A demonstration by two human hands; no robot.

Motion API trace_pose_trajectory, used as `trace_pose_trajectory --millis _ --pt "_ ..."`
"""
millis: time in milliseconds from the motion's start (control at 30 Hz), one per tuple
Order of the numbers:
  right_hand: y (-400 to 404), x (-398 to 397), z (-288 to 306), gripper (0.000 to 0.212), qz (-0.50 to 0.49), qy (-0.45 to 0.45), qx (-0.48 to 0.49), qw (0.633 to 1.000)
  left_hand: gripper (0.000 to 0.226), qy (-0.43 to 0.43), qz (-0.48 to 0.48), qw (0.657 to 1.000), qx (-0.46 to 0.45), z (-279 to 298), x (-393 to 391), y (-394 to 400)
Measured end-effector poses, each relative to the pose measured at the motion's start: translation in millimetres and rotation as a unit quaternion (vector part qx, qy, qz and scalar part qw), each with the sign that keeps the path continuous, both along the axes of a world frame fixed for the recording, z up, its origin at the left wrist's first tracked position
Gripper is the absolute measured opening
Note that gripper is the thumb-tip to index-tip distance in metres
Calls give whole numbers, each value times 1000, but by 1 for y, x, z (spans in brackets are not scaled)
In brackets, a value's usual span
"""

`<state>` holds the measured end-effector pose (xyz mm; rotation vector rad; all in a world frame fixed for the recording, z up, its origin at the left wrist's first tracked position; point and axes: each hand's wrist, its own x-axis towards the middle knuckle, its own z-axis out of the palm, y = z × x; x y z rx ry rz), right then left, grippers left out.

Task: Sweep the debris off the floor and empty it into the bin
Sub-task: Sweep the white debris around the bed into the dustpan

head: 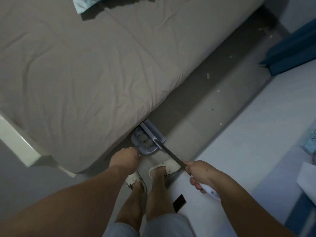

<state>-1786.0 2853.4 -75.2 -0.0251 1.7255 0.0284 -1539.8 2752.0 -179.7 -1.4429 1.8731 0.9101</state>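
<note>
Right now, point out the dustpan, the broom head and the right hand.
dustpan (142, 145): head view, on its debris-filled tray.
broom head (153, 134): head view, on the pale bar.
right hand (201, 173): head view, on its back, gripping the broom handle.

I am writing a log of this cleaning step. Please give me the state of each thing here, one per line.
dustpan: on the floor at the bed's edge, holding debris
broom: head at the dustpan's mouth
left hand: grips the dustpan's handle
right hand: fingers curled round the broom handle
white scraps: lying unswept on the floor
bed: sheet wrinkled
</note>
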Motion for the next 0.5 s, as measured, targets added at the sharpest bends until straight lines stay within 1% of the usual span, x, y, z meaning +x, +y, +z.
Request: trace_pose_trajectory --millis 67,133,233,300,400,500 --pt "15 -5 2 51 -33 16 -10 999 21 1 -8 1000 -5 -1 0 0" --pt "19 -8 5 56 -25 23 -28 999 24 1 -13 1000 -4 0 0 1" --pt "5 -3 0 46 49 37 -60 996 27 -2 -11 1000 -3 -1 2 2" --pt "-7 1 -15 42 73 46 -62 994 27 0 -9 1000 -1 0 5 3" --pt "-20 12 -36 41 83 23 -56 995 27 3 -9 1000 5 -1 10 5" --pt "-24 31 -38 40 97 -6 -52 994 23 11 0 1000 12 -1 15 8"
